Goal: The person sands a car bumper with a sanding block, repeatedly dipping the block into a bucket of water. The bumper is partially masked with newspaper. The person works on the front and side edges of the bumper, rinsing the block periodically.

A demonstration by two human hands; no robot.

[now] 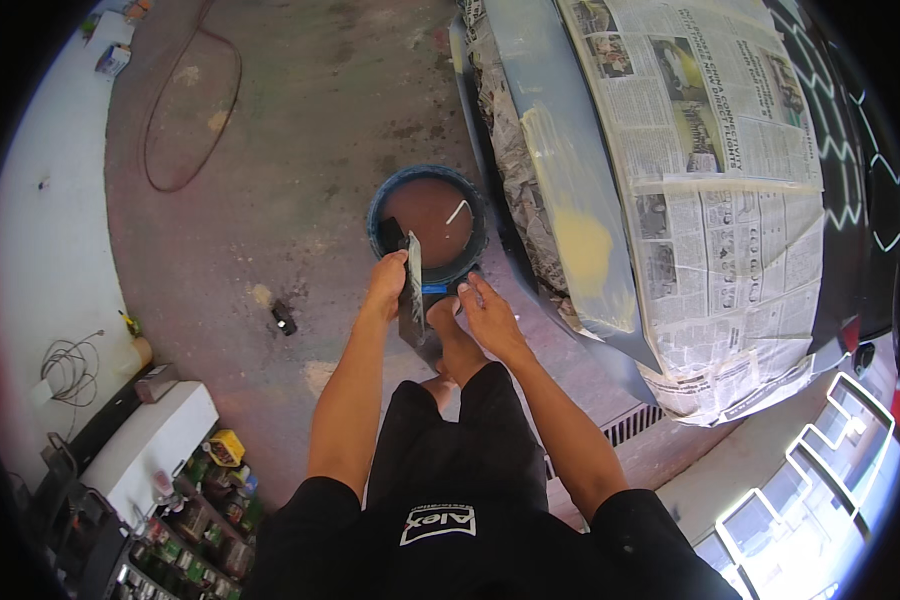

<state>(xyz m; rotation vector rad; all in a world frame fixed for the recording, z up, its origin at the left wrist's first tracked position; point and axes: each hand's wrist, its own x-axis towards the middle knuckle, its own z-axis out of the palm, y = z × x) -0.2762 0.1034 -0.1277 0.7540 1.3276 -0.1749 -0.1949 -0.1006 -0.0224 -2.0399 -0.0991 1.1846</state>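
Flat grey strip, held in your left hand at the edge of a water bucket

Left hand (387,283): closed, thumb and fingers pinching the flat grey strip (415,263) near its upper part. Material uncertain; your strip shows nearly edge-on.

Strip, position: just right of your left fingers, upper end over the near side of the blue bucket (430,172), the rest running toward your bare foot (454,345). Whether the darker piece below belongs to it, you cannot tell from this view.

Right hand (492,315): fingers partly curled, just beside the bucket's lower right rim. Whether you hold anything in it cannot be told.

Bucket contents: cloudy reddish-brown water (440,215).

Also listed: to your right, a panel (558,170) bearing a pale yellow patch (582,245), next to newspaper masking (735,250); to your left on the floor, a small black object (284,318).

Step, as judged: you seem to be wetting or rinsing the strip. The next move likely calls for keeping your left pinch firm and the strip over the water, with your right hand free to assist.
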